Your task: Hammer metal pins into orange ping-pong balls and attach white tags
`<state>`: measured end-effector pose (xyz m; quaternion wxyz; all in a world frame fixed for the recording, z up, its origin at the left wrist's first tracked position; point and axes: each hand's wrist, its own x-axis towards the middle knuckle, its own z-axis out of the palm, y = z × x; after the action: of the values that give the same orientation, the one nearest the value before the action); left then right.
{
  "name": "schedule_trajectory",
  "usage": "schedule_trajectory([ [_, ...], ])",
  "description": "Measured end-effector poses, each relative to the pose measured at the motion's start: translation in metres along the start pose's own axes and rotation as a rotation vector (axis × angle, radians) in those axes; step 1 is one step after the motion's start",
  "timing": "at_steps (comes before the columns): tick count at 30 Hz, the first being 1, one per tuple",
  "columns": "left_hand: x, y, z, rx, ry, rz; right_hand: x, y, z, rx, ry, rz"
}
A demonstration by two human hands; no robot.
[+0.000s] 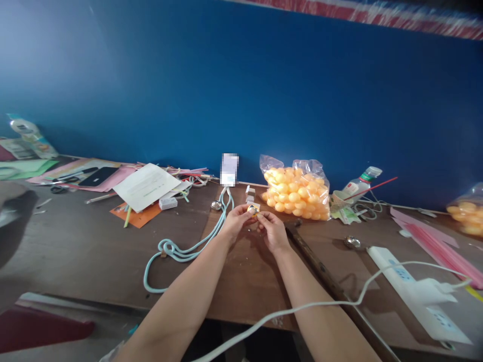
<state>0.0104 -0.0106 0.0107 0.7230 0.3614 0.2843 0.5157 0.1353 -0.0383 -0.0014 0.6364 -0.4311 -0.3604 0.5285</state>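
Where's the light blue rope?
In the head view, the light blue rope lies looped on the table, left of the left hand, with orange paper farther left.

Left hand and right hand together holding a small yellow object above a brown table; behind, rightward, a clear bag of orange balls near a blue wall.

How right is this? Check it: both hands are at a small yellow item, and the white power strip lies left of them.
Wrong side: the head view shows the white power strip lying right of the left hand and right hand. Both are indeed at the small yellow item.
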Motion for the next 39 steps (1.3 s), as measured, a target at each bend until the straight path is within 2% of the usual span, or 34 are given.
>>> schedule_trajectory([
  [28, 0.0007, -0.0029, 0.0005, 0.06, 0.006, 0.033, -0.0014, -0.0018, 0.0025, -0.028, 0.023, -0.073],
  [35, 0.0008, -0.0054, -0.0006, 0.027, -0.033, 0.026, 0.0009, -0.0018, -0.003, -0.155, -0.007, -0.078],
  [39, 0.0025, -0.0077, -0.0019, 0.006, -0.013, 0.016, 0.0012, -0.0023, -0.0035, -0.203, -0.012, -0.046],
])
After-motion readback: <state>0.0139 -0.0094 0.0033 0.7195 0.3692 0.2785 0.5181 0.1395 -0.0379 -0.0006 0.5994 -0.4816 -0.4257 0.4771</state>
